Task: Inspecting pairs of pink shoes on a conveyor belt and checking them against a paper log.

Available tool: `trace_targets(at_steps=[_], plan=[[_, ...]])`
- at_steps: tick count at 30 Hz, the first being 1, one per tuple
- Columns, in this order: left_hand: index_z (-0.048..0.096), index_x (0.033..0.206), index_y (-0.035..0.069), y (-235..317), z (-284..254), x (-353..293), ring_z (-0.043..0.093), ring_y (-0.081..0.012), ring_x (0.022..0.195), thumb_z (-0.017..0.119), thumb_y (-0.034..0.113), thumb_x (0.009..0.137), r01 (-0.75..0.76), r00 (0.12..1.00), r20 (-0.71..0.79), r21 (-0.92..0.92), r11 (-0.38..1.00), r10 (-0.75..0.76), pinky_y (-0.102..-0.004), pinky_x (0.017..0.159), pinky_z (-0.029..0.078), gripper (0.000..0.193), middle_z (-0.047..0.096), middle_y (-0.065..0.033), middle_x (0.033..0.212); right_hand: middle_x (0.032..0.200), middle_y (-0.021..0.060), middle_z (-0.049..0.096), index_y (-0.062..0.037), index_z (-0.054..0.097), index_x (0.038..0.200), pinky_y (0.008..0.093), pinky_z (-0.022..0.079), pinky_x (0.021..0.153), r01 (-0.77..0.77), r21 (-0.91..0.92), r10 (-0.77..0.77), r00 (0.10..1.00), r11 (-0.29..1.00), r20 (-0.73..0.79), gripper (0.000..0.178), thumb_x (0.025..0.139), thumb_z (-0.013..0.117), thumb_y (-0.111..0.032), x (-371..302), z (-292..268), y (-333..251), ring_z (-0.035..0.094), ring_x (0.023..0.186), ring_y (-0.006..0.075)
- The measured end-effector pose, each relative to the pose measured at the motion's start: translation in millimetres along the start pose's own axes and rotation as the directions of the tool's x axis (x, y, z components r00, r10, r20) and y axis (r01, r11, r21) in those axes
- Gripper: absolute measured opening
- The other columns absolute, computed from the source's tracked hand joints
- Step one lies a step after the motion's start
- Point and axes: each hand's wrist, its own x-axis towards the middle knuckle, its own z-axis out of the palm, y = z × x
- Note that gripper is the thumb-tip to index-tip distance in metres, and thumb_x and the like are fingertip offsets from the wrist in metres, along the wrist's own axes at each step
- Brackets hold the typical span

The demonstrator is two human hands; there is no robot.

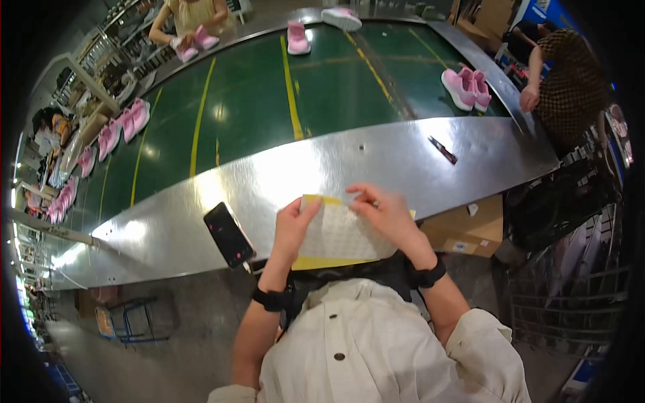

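Observation:
A whitish sheet with yellow edges [342,232], perhaps a sheet of stickers, lies at the near edge of the metal table in front of me. My left hand [293,225] pinches its upper left corner between thumb and fingers. Over the sheet's upper right part is my right hand [384,213], its thumb and forefinger bent together at the top edge. Whatever those fingertips grip is too small and blurred to make out. To the left of my left hand lies a black phone [228,235] with a cable at its lower end.
Beyond the metal ledge [269,178] runs a green conveyor belt [248,94] carrying pink shoes [463,89]. Small snips [443,150] lie on the ledge at right. A cardboard box [467,232] stands below the right edge. Two people work across and at the right.

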Motion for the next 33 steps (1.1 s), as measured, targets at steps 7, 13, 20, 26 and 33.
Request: trace_targets(at_steps=[7,13,20,26,33], plan=[[0.06,0.095,0.0,8.5,2.1,-11.5,0.056,-0.006,0.07,0.058,0.018,0.086,0.006,0.999,0.041,0.025,1.0,-0.007,-0.0201,0.063,0.045,0.02,0.063,-0.0029,0.083,0.078,0.0097,0.064,-0.0067,0.063,0.093,0.0332,0.046,0.068,0.216,-0.182,-0.216,0.976,0.959,0.019,0.017,0.077,0.059,-0.011,-3.8,5.8,-2.6,0.06,0.073,0.0251],[0.06,0.093,0.0,1.0,6.6,-18.3,0.056,-0.0062,0.07,0.056,0.017,0.087,0.027,1.0,-0.013,0.04,0.999,-0.026,-0.0204,0.063,0.045,0.019,0.063,-0.0028,0.082,0.074,0.0081,0.063,-0.0066,0.064,0.088,0.0352,0.043,0.067,0.286,-0.339,-0.286,0.957,0.896,0.051,0.013,0.077,0.06,-0.013,-4.7,8.9,-4.9,0.057,0.071,0.0253],[0.058,0.096,0.0,-9.6,8.7,-15.6,0.056,-0.0056,0.07,0.056,0.02,0.087,0.05,0.999,-0.017,0.195,0.98,-0.047,-0.0212,0.063,0.044,0.021,0.062,-0.0022,0.082,0.07,0.007,0.062,-0.0065,0.065,0.079,0.0343,0.043,0.066,0.378,-0.417,-0.408,0.913,0.827,0.018,0.009,0.07,0.066,-0.009,-8.2,11.1,14.4,0.057,0.068,0.0249],[0.058,0.096,0.001,-16.6,2.4,-11.9,0.056,-0.0061,0.071,0.056,0.019,0.087,0.15,0.989,-0.023,0.09,0.985,-0.148,-0.0218,0.063,0.044,0.02,0.062,-0.0023,0.083,0.07,0.0064,0.062,-0.0062,0.064,0.076,0.0326,0.043,0.064,0.439,-0.419,-0.485,0.875,0.795,-0.003,0.007,0.07,0.066,-0.009,-7.0,18.7,25.6,0.058,0.067,0.0231],[0.057,0.098,0.0,-31.5,-0.8,-0.6,0.056,-0.0067,0.074,0.056,0.02,0.087,0.1,0.995,-0.015,0.23,0.968,-0.099,-0.0222,0.067,0.045,0.023,0.062,-0.0032,0.086,0.074,0.0076,0.063,-0.0043,0.063,0.078,0.0317,0.044,0.059,0.289,-0.292,-0.323,0.943,0.912,-0.076,0.007,0.073,0.065,-0.008,-3.6,11.4,24.3,0.059,0.065,0.0233]])
